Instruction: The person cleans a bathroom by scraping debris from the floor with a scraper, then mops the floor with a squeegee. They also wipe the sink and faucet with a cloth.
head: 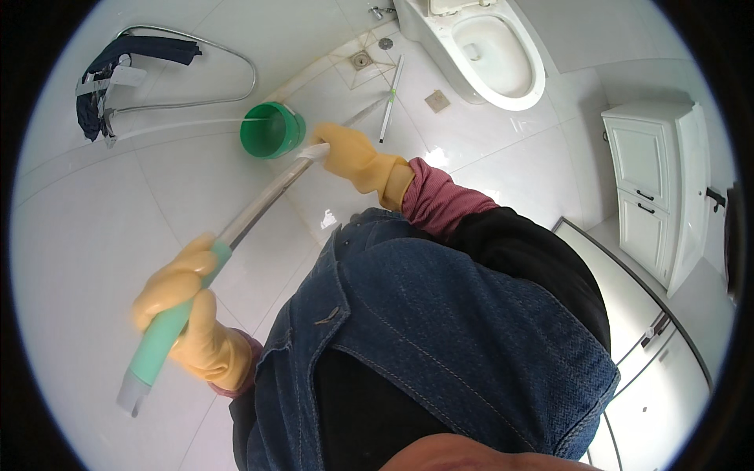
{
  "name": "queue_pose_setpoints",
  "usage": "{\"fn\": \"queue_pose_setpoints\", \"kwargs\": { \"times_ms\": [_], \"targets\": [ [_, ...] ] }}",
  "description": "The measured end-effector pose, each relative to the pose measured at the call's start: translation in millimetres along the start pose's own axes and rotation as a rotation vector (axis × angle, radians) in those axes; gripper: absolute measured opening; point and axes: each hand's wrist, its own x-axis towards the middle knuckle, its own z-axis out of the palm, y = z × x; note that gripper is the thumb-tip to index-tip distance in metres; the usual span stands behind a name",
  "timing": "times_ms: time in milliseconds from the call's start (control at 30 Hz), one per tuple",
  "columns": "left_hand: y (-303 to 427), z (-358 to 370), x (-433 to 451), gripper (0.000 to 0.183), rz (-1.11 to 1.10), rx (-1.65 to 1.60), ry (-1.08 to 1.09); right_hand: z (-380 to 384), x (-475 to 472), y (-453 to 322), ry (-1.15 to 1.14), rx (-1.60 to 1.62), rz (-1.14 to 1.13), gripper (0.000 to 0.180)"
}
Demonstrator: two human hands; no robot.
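Observation:
A long pole with a green grip [162, 335] runs slantwise across the view, its far part blurred. My left hand [182, 300], in a yellow rubber glove, is wrapped around that grip. Farther up, my right hand [353, 159], gloved likewise, closes around the pole's shaft [268, 197]. At the far end is a narrow squeegee-like head [386, 115] with a bright green middle, lying against the white tiled floor [465, 141]. Just left of my right hand stands a green bucket [268, 132]; a thin pale line reaches into its mouth, and I cannot tell what it is.
A white toilet [500, 65] stands at the top right, its bowl uncovered. Drain covers [361, 59] sit in the floor near the wall. A curved metal rail [254, 76] carries dark cloth [147, 50] on the left. At right are a white cabinet [642, 165] and a dark-edged frame [612, 259].

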Motion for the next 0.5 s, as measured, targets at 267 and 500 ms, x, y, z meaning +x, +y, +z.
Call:
{"fn": "queue_pose_setpoints", "kwargs": {
  "times_ms": [267,500],
  "targets": [
    [4.3,24.5,4.4,0.016,-0.02,0.085,0.026,22.5,21.8,23.7,-0.025,-0.003,-0.185,0.013],
    [17.7,20.7,4.8,0.014,0.019,0.136,0.073,39.8,32.2,4.4,-0.081,0.007,-0.144,0.014]
  ]
}}
